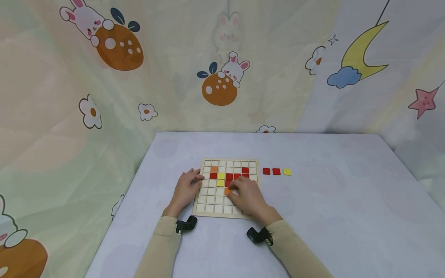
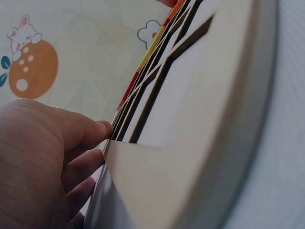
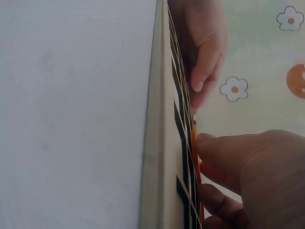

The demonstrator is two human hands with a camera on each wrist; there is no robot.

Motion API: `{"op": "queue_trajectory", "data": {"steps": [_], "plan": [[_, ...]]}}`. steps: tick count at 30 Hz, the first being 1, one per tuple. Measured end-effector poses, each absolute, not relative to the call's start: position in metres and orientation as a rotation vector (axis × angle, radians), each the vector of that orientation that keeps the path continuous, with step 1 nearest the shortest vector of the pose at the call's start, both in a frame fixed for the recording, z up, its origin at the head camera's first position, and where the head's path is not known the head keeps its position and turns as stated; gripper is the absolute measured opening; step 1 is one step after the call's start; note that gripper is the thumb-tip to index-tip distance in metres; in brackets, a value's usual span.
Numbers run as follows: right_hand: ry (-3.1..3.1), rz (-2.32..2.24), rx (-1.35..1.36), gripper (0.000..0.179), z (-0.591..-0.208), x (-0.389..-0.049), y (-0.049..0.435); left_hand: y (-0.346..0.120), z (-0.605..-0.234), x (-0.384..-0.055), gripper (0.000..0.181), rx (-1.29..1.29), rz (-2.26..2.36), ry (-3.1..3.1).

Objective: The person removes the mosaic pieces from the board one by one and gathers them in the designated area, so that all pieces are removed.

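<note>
Head view: a square wooden grid board lies flat on the table, with both hands at it. The right hand reaches over the board from the near right, its fingers bent, thumb and forefinger pinching the lower orange tile — the tile sits right at the fingertips, over the grid, though whether it is raised from its cell cannot be told. In the right wrist view the thumb touches that orange piece close along the board's face.

The left hand grasps nothing; its fingers are extended and loose, the tips touching the board's left edge. Just beyond the pinch, two yellow tiles stand one above the other, with red tiles beside them, some partly covered by the right hand. An upper orange tile lies near the left side of the grid, directly above another red square.

Off the board, just past its right edge, two loose red tiles and a loose yellow tile lie in a row, apart from one another.

The table is covered in pale, smooth cloth. Around it hangs a fabric backdrop printed with rabbits on orange fruit, white flowers, a yellow moon with a blue cloud — and a pink star at the right. Beige sleeves reach the wrists, where black devices are strapped.
</note>
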State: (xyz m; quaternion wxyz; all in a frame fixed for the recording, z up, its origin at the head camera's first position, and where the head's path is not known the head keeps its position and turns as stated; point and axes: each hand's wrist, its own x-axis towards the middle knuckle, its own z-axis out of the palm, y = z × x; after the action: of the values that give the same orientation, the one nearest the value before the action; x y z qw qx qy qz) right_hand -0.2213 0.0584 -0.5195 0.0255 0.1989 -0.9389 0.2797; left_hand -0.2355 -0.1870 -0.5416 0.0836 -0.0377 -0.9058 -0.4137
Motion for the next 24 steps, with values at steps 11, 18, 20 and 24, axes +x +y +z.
{"op": "queue_trajectory", "data": {"steps": [11,18,20,24], "plan": [[-2.893,0.836,0.634,0.027,-0.5215,-0.22,0.0542,-0.1871,-0.5411,-0.2361,0.015,-0.107,-1.236,-2.702],[-2.877,0.889,0.626,0.027,-0.52,-0.2188,0.0537,-0.1875,-0.542,-0.2359,0.015,-0.106,-1.238,-2.703],[-2.877,0.911,0.625,0.027,-0.5195,-0.2186,0.0534,-0.1874,-0.5423,-0.236,0.015,-0.108,-1.237,-2.703],[-2.88,0.926,0.631,0.028,-0.5195,-0.2184,0.0532,-0.1871,-0.5425,-0.2361,0.016,-0.11,-1.232,-2.706]]}}
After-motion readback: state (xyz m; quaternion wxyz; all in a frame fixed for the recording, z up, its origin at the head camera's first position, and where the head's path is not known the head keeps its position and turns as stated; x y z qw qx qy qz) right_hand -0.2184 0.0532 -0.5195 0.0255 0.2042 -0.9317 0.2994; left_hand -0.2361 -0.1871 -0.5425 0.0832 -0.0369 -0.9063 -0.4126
